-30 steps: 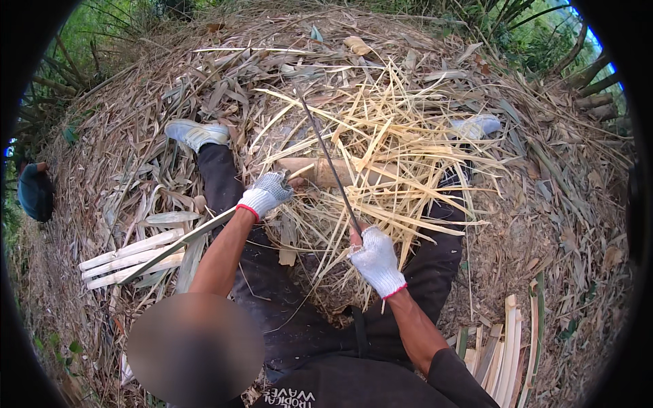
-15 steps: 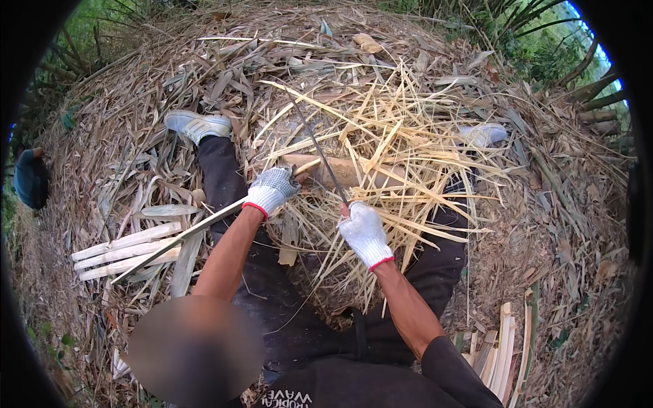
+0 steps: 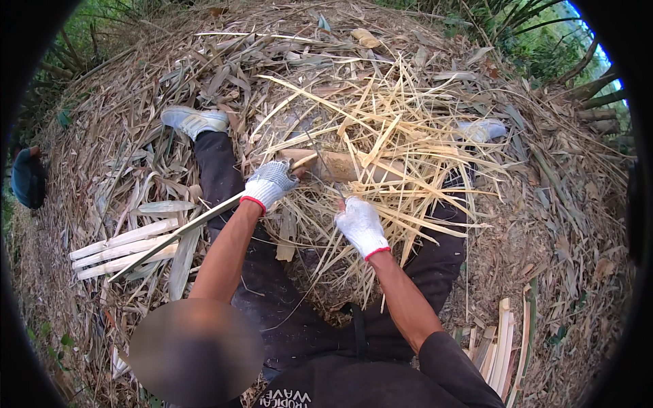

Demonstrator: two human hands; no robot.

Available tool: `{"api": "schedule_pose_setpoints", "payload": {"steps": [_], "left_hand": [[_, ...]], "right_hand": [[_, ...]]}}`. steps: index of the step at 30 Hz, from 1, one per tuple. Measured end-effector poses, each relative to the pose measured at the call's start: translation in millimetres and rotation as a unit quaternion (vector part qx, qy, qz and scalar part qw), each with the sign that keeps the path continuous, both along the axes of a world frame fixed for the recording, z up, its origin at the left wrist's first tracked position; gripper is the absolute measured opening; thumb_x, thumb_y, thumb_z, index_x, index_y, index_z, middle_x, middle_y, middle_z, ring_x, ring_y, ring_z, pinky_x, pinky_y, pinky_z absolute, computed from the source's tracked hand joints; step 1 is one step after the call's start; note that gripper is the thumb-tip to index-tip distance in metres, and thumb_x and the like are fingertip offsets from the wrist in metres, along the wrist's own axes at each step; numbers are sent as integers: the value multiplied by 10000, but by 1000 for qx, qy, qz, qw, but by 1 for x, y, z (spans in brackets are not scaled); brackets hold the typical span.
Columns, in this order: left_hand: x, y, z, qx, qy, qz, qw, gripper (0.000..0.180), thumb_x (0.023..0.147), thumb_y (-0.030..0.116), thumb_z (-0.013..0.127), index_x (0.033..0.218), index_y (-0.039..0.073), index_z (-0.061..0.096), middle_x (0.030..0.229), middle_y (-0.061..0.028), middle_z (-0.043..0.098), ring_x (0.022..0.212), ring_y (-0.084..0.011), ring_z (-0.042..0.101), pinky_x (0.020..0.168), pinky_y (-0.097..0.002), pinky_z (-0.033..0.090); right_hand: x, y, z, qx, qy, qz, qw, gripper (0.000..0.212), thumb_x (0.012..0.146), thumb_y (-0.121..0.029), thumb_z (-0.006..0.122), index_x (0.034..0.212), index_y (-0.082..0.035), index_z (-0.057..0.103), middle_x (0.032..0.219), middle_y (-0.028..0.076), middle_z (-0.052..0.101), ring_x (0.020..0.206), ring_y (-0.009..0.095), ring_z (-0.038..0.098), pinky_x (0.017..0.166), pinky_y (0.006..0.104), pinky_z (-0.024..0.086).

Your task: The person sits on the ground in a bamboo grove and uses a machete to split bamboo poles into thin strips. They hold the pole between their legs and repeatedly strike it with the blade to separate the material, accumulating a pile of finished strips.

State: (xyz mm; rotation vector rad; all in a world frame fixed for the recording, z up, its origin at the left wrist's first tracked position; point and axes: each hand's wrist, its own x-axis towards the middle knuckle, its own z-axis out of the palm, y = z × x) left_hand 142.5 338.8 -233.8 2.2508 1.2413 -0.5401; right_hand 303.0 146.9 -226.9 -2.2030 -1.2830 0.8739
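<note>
Grips a long, narrow bamboo strip (image 3: pixel 183 233) in the gloved left hand (image 3: pixel 270 181), with fingers closed around it near its upper end. Holds a thin dark knife (image 3: pixel 324 163) in the gloved right hand (image 3: pixel 360 223), also closed, around its near end. Has both hands apart but near each other, just on the near side of a bamboo log (image 3: pixel 347 166). Compared with one second ago, has the right hand farther forward and closer to the left one, and shows the blade shorter in view, perhaps turned or blurred by motion. By this, seems to bring blade and strip to one working spot, above the log; cannot tell of any contact between them. Leaves the strip nearly at the same place as before.

Points the strip's tip forward and to the right, over the left part of the log. Runs its long axis slantwise from there, through the left hand, back to the pale split pieces (image 3: pixel 126 248) on the ground (image 3: pixel 537 204) at left. Slants the knife in the other direction, with tip forward and to the left. Has yellow shavings (image 3: pixel 401 136) heaped over the log's right part.
</note>
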Motion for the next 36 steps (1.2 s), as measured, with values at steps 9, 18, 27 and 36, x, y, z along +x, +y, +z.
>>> {"api": "schedule_pose_setpoints", "payload": {"steps": [9, 18, 27, 36], "left_hand": [[-3, 4, -3, -7, 19, 20, 1000, 710, 953, 643, 468, 1034, -28, 687, 942, -277, 701, 926, -429, 680, 824, -501, 525], [6, 4, 3, -17, 37, 16, 999, 666, 955, 625, 484, 1049, -5, 679, 966, -263, 701, 951, -421, 677, 824, -491, 523], [4, 5, -6, -11, 39, 18, 999, 639, 955, 616, 490, 1037, 11, 680, 961, -261, 700, 936, -421, 678, 806, -500, 520], [-1, 3, -6, -4, 25, 21, 999, 660, 953, 614, 499, 1011, -16, 687, 939, -269, 700, 914, -419, 686, 787, -501, 525]], "right_hand": [[-5, 13, 50, 172, 0, -24, 985, 374, 972, -304, 540, 881, 32, 678, 791, 278, 657, 774, 459, 652, 709, 517, 518], [9, -12, -10, -57, 23, 9, 998, 343, 951, -276, 539, 853, 36, 645, 804, 292, 650, 798, 475, 641, 721, 530, 510], [-7, 8, 20, 108, -5, -24, 994, 297, 938, -243, 579, 866, 27, 678, 800, 273, 668, 772, 437, 670, 701, 490, 539], [-4, 11, 35, 96, 13, 15, 995, 307, 951, -244, 556, 869, 32, 663, 778, 273, 646, 751, 442, 645, 672, 497, 513]]}}
